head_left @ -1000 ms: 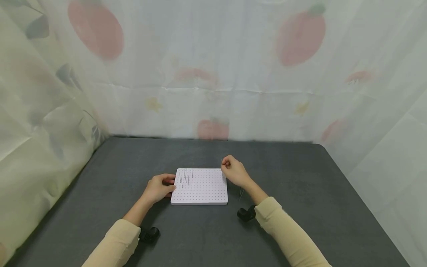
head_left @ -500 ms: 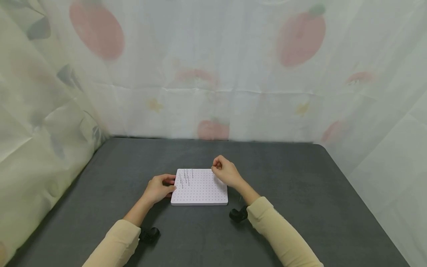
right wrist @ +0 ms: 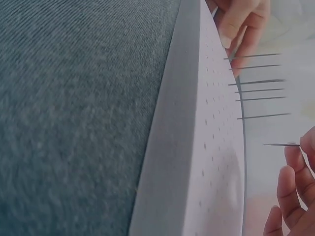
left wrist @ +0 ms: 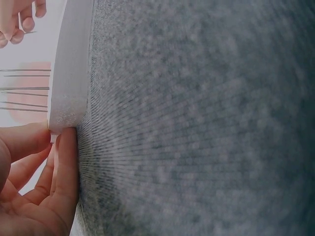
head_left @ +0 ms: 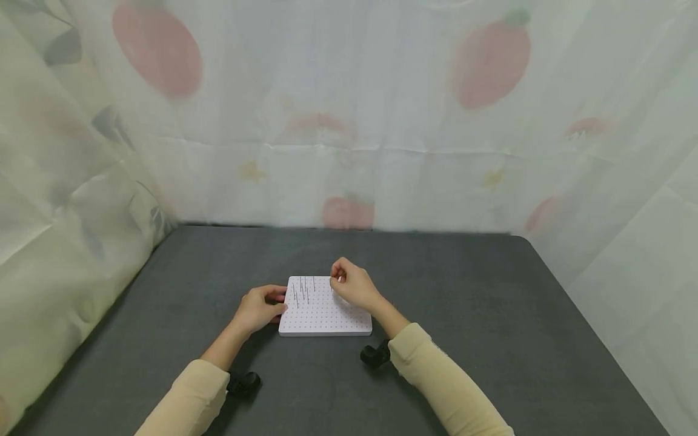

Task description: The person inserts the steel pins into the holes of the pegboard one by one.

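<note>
A white board (head_left: 327, 324) with rows of small holes lies on the table, and several thin metal needles (right wrist: 266, 116) stand up from its far left part. At its left edge my left hand (head_left: 257, 309) grips the board, thumb on top and fingers along the side, as the left wrist view (left wrist: 42, 187) also shows. Over the board's far middle is my right hand (head_left: 355, 287). Its thumb and index finger pinch one needle (right wrist: 280, 144); in the right wrist view the pointed tip sticks out free, apart from the board's face.
Right of the board, a bit of loose needle (head_left: 394, 304) shows on the dark grey table (head_left: 463, 290), mostly hidden behind the right forearm. Black wrist devices (head_left: 375, 356) hang under both forearms. A patterned curtain (head_left: 349, 175) stands behind the table's far edge.
My right hand has moved left across the board, from its far right corner to the far middle, carrying the pinched needle. The left hand and the board have stayed put.
</note>
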The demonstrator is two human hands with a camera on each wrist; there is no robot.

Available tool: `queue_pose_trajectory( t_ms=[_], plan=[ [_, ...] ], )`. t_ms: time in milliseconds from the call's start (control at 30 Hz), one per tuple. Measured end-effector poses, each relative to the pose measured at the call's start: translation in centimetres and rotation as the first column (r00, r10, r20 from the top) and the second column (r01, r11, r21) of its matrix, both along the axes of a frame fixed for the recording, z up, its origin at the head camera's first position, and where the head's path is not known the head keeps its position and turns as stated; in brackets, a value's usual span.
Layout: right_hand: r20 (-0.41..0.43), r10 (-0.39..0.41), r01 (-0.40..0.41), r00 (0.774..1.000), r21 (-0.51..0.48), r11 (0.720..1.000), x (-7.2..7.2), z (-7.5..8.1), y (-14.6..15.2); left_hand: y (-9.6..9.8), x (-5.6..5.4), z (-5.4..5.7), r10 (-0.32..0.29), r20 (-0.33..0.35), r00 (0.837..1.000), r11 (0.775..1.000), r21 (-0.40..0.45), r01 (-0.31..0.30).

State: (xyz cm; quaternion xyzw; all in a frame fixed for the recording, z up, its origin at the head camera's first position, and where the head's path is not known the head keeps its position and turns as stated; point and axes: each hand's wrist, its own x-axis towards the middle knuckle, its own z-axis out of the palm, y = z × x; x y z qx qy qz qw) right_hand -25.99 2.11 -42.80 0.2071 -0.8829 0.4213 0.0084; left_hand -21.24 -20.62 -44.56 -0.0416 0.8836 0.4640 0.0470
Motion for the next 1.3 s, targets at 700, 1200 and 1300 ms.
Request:
queue_pose_trajectory(
  t_ms=[700,1200,1300],
  plan=[
    [-0.050,0.045,-0.043,0.998,0.045,0.998,-0.2,-1.0,-1.8,-0.1,0.0,0.0,-0.015,-0.004,1.000,1.000,-0.001,0.015],
    [-0.065,0.057,-0.052,0.996,0.083,0.995,-0.3,-1.0,-2.2,-0.1,-0.2,0.0,0.004,0.002,1.000,1.000,0.001,-0.004],
    [-0.080,0.059,-0.052,0.995,0.090,0.995,-0.4,-1.0,-2.2,0.0,-0.2,-0.1,0.001,-0.006,1.000,1.000,-0.001,-0.001]
  ],
)
